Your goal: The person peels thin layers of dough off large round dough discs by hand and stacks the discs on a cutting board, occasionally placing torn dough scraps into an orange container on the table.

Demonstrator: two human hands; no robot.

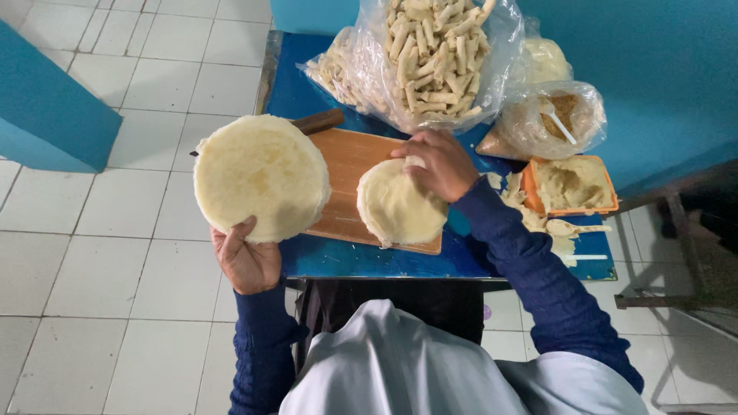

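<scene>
Holding a stack of wrappers (pixel 261 175) in my left hand (pixel 246 261), I pinch the near right stack (pixel 400 207) with my right hand (pixel 438 165).

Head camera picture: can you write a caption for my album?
Left hand lifts a stack of round wrappers while right hand touches another stack on a wooden board.

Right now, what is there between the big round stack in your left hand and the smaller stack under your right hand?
In the head view, only bare wooden cutting board lies between the large wrapper stack held by the left hand and the smaller stack under the right hand.
</scene>
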